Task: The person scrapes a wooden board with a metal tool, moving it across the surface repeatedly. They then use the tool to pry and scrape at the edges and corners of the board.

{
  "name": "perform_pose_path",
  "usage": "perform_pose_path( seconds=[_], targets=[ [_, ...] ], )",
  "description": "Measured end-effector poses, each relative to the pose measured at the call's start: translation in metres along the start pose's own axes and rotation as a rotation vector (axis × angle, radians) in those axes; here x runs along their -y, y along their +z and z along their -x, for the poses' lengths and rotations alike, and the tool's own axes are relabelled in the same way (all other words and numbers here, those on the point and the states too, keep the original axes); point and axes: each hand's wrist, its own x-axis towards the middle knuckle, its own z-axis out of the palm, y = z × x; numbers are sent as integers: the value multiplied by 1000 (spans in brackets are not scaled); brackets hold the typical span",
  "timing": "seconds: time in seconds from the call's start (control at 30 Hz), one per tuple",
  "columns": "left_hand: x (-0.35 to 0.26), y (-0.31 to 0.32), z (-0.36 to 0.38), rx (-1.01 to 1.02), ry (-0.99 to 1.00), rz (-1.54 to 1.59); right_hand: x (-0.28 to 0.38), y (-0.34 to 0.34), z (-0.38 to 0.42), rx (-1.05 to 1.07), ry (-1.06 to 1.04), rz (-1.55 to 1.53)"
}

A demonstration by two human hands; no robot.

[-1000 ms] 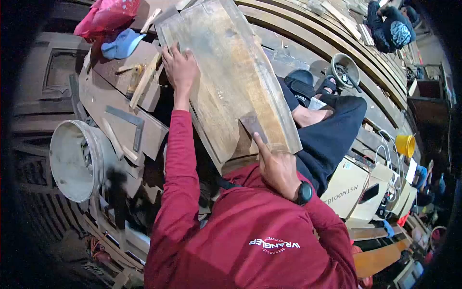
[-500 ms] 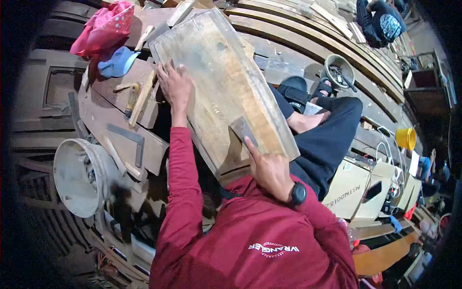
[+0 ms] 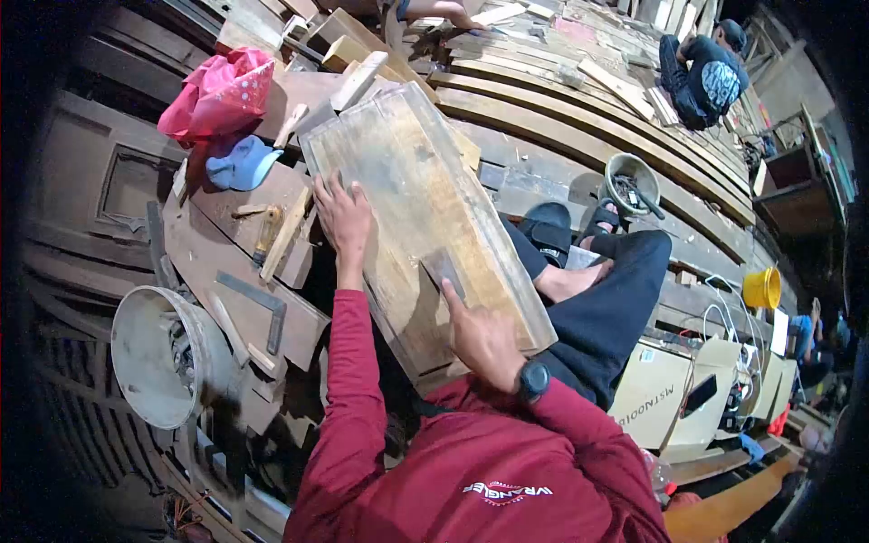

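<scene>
A wide wooden panel [image 3: 407, 172] with raised edge strips lies slanted across my lap, its face worn pale and marked with grey smudges. My left hand [image 3: 344, 217] is spread flat on its left edge. Over the lower part of the panel, my right hand [image 3: 484, 337] grips a flat, dark scraper [image 3: 442, 271], index finger stretched along it. The scraper's blade rests on the wood; its handle end is hidden in my palm.
Left are a white bucket [image 3: 145, 362], a metal square [image 3: 258, 299], a blue cap [image 3: 243, 163] and a pink bag [image 3: 217, 95]. Right stand a bucket of small parts [image 3: 625, 167] and cardboard boxes [image 3: 647, 394]. A person [image 3: 706, 77] sits at the back right.
My right hand and the scraper have slid a little up and left along the panel. The left hand stays at the panel's left edge. The whole view has shifted somewhat.
</scene>
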Motion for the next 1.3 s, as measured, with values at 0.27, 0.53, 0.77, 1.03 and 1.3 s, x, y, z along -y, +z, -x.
perform_pose_path(
  seconds=[0.27, 0.53, 0.77, 1.03, 1.3],
  targets=[
    [-2, -1, -1, -8, -11, 13, -14, 29, -66, -184, -72, 12],
    [-3, -3, 0, 35, -47, 36, -10, 9, -31, -99, -33, 28],
    [-8, -5, 2, 36, -34, 30, -14, 13, -40, -245, -105, 81],
    [-10, -13, 2, 68, -96, 61, -1, 6, -61, -303, -95, 65],
    [-6, -5, 3, 16, -60, 39, -8, 2, -33, -108, -75, 93]
  ],
)
